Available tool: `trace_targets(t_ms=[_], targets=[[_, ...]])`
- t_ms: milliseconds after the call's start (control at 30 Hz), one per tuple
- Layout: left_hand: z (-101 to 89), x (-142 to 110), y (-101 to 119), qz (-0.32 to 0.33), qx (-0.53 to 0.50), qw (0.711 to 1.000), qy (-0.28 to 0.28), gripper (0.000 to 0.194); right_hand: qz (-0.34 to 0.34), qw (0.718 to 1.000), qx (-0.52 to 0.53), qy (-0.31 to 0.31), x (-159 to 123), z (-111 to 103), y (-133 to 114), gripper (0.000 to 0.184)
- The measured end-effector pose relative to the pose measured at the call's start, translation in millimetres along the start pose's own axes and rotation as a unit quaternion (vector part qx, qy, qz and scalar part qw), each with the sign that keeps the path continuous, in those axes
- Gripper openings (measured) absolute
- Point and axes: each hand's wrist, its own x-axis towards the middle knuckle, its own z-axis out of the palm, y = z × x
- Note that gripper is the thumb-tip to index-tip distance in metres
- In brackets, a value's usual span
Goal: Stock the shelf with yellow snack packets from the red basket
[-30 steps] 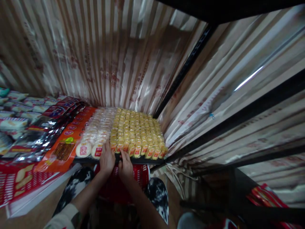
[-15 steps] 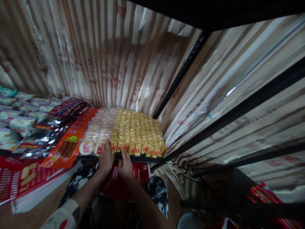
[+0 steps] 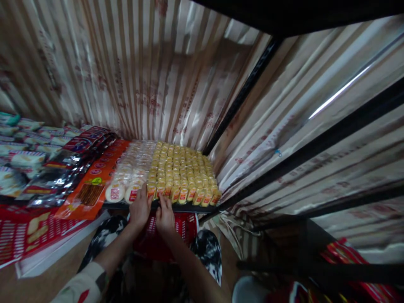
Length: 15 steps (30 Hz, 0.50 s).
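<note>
Small yellow wrapped snack cakes [image 3: 181, 168] stand in tight rows on a dark shelf [image 3: 189, 208], their front packs bearing red labels. My left hand [image 3: 140, 210] is at the shelf's front edge, its fingers stretched up where the yellow cakes meet the round white wrapped cakes [image 3: 126, 172]. Just to the right, my right hand [image 3: 165, 215] has its fingers extended against the front yellow packs. A few yellow packs show between the two hands. Neither hand visibly grips a pack, though the fingertips' exact contact is too blurred to make out.
Left of the cakes lie an orange snack packet [image 3: 85, 191], dark shiny packets [image 3: 63, 168] and white packets [image 3: 27, 158]. A red printed box [image 3: 30, 235] sits below the shelf at left. Black frame bars [image 3: 284, 168] cross at right before a striped curtain [image 3: 151, 71].
The camera view has shifted slightly. My hands stay at nearly the same place by the front yellow packs, and the rows look unchanged. The bright curtain gap at right appears longer.
</note>
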Motion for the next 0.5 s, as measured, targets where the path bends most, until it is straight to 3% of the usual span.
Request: trace_targets(t_ms=[500], targets=[[10.4,9.5,0.7,0.003,0.037,0.999,-0.026,0.046,0.026,0.990,-0.130,-0.053,13.5,8.4,-7.2,0.060]])
